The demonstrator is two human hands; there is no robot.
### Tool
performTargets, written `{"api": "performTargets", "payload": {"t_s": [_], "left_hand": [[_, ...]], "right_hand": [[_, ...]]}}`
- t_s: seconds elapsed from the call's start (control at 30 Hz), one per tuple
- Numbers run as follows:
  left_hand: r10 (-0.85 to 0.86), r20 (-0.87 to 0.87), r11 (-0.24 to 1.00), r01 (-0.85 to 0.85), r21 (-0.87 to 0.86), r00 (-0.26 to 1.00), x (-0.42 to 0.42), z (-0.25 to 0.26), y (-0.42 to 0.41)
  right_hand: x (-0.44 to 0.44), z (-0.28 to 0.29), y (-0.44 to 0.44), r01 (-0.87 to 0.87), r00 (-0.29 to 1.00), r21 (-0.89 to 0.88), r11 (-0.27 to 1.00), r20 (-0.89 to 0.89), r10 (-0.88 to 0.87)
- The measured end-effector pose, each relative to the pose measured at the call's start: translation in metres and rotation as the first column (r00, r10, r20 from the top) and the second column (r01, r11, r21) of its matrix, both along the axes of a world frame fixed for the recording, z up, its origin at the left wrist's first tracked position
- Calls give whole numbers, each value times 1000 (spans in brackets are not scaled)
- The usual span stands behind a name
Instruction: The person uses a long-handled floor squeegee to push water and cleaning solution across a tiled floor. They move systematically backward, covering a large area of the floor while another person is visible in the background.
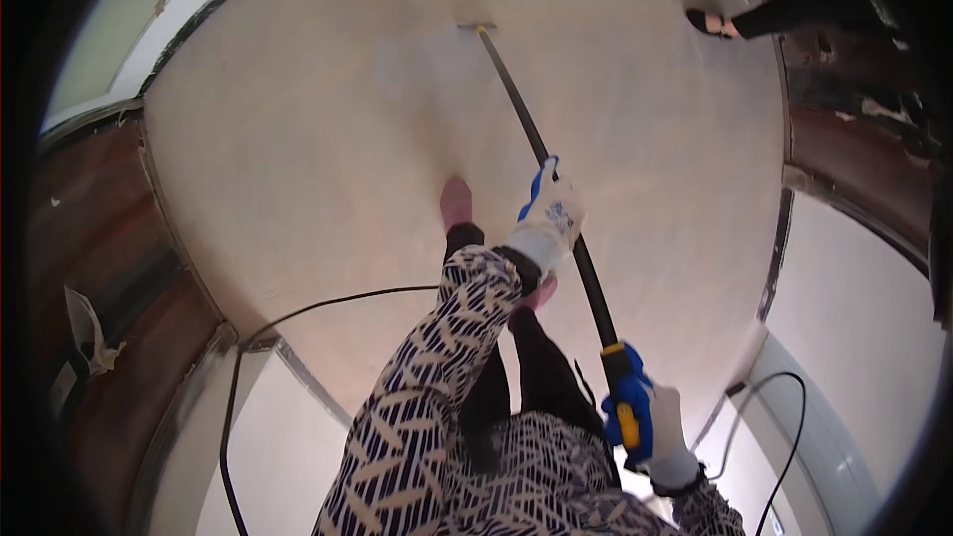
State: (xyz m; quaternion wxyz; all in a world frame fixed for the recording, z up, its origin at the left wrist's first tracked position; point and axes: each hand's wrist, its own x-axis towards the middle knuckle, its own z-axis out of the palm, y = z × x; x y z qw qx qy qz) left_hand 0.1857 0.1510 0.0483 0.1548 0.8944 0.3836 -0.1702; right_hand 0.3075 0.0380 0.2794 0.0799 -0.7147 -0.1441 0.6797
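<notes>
A long black lance with a yellow-marked handle, like a pressure-washer wand, slants across the pale floor ahead of me. My left hand, in a white glove with a blue palm, is wrapped around the middle of its tube. Lower down, my right hand, gloved in blue and white, grips the handle, where a yellow trigger-like part shows. At the far end, a thin, wide, dark shape meets the floor by the yellow tip; whether it is a nozzle head or spray cannot be told.
Beneath me lies a smooth beige floor. A black hose or cable crosses it at left; another black line loops at right. Reddish-brown walls or panels flank both sides. Another person's dark shoes stand at upper right.
</notes>
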Motion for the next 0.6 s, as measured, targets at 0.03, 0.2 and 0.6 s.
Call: {"api": "performTargets", "payload": {"t_s": [0.03, 0.2, 0.6], "left_hand": [[-7, -46, 1000, 8, 20, 999, 1, 1, -6], [-115, 51, 991, 118, -68, 992, 18, -4, -37], [-13, 132, 997, 23, -76, 991, 19, -23, -38]], "right_hand": [[0, -2, -5, -29, 1000, 30, 999, -6, 29], [17, 13, -36, -273, 957, 77, 959, 120, 263], [-4, 12, -29, 357, 930, -258, 898, 186, -316]]}}
